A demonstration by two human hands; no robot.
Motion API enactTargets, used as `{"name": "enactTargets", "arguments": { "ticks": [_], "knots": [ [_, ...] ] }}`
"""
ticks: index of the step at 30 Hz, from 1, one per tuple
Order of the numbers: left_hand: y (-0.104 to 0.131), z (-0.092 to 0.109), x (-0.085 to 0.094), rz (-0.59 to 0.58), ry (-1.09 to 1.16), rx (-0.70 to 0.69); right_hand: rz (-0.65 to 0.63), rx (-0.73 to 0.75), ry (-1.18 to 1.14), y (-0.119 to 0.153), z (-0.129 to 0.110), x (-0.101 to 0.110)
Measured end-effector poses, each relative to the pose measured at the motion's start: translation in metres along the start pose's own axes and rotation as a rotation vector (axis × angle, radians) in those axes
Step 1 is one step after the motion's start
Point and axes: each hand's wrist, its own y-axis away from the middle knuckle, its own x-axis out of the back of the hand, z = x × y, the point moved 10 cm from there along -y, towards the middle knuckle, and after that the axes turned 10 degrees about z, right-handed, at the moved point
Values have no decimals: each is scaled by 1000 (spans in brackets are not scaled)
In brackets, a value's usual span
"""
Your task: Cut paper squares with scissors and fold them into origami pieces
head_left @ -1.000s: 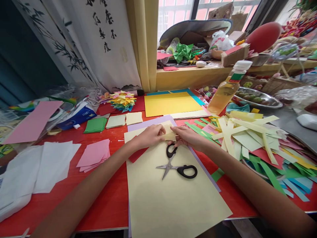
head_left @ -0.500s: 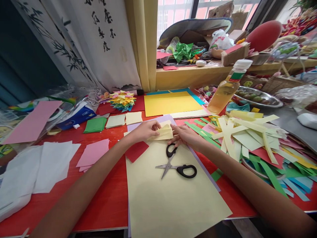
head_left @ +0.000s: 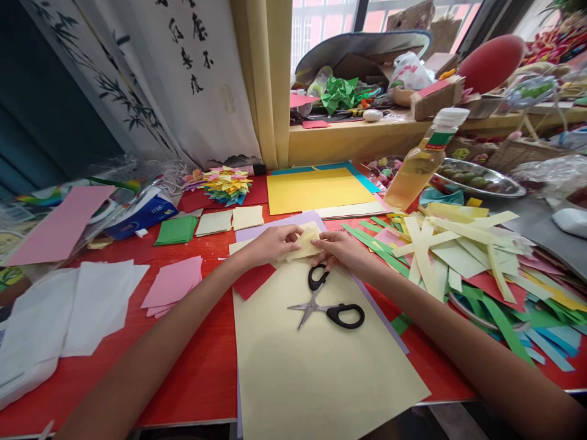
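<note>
Between my two hands is a small pale yellow paper piece [head_left: 308, 239], creased and folded. My left hand [head_left: 275, 243] pinches its left side with thumb and fingers. On the other side, my right hand [head_left: 340, 245] grips the right edge with thumb and forefinger, the other fingers curled below. Beneath them lies a large cream paper sheet [head_left: 316, 366]. Spread-bladed scissors [head_left: 314, 304] with black handles rest on this sheet, just below my right hand. A red paper square [head_left: 253, 281] sits under my left wrist.
Stacks of pink squares [head_left: 173, 284], green squares [head_left: 176, 231] and cream squares [head_left: 214, 223] lie to the left. A yellow sheet [head_left: 321, 190] is at the back. On the right are a bottle [head_left: 419, 165] and a heap of paper strips [head_left: 458, 244]. White tissues [head_left: 98, 305] lie far left.
The paper piece has been turned and its folds look different between my fingers. My right hand's thumb and forefinger have closed in on its edge. The scissors have stayed in place.
</note>
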Motion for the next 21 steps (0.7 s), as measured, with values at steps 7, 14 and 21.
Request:
{"name": "enactTargets", "arguments": {
  "ticks": [7,14,21],
  "knots": [
    [-4,-1,4,84,-63,-40,-15,-10,-12,-1,3,1],
    [-2,-3,1,79,-72,-23,-19,-20,-2,-2,5,0],
    [1,8,-9,19,-104,-96,25,9,16,-1,3,4]
  ]
}}
